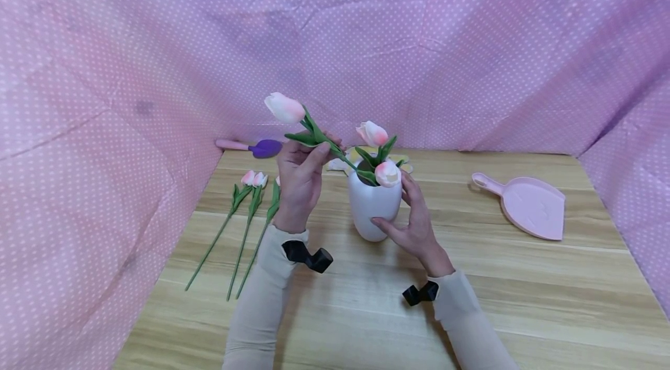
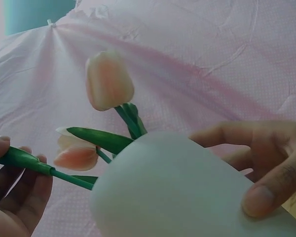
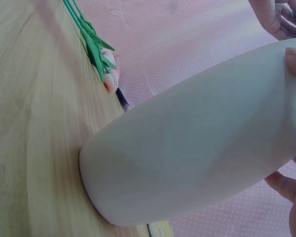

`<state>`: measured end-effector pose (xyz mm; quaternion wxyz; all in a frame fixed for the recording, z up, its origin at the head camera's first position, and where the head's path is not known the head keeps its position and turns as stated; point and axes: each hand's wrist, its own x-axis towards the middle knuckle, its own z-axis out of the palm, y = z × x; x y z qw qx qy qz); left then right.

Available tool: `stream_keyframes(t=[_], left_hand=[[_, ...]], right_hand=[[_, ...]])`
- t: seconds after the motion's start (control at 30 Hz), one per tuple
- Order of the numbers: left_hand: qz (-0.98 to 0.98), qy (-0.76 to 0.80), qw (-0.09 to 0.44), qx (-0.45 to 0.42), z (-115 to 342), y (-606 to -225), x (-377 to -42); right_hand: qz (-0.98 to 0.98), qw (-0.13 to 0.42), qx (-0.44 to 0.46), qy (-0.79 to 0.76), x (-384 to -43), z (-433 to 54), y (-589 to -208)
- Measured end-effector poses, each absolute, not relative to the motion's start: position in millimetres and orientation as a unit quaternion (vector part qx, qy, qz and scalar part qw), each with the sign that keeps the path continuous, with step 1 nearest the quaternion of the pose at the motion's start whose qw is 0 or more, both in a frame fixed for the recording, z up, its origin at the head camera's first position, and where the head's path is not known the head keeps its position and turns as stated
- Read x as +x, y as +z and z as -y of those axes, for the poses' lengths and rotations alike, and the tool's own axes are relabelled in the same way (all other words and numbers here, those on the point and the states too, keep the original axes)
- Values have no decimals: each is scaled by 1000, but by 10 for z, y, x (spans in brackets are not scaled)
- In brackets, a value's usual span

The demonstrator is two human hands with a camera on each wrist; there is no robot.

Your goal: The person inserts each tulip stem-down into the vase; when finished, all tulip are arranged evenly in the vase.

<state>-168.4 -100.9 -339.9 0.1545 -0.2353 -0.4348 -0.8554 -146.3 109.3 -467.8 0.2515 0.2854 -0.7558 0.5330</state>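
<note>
My left hand (image 1: 300, 181) pinches an artificial tulip (image 1: 285, 108) by its green stem and leaves, the pale pink bloom pointing up and left. The lower end of that stem reaches into the mouth of a white vase (image 1: 373, 207). Thumb on the near side and fingers round the far right, my right hand (image 1: 416, 221) holds the vase, which stands on the table. Two more tulips stick out of it, one bloom (image 1: 373, 133) at the back and another bloom (image 1: 388, 174) over the front rim. Inside the vase, the stem ends are hidden.
Several tulips (image 1: 246, 230) lie on the wooden table (image 1: 356, 312) to the left. A purple toy trowel (image 1: 266, 148) lies behind them. At the right is a pink dustpan (image 1: 534, 207). Something yellow and white (image 1: 337, 164) lies behind the vase. Pink dotted cloth (image 1: 335, 38) hangs around the table.
</note>
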Motion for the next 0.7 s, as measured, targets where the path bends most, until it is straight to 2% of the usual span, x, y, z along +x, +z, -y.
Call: stream_keyframes(t=[0.5,0.7], left_hand=[[570,-785,155,-186,865,-3575,-1603],[606,-759,174,-163,851,-3575,-1571]], right_hand=[[760,255,285,526,-1458,-1085,-4662],[757,256,288,528,-1457,-1086,-4667]])
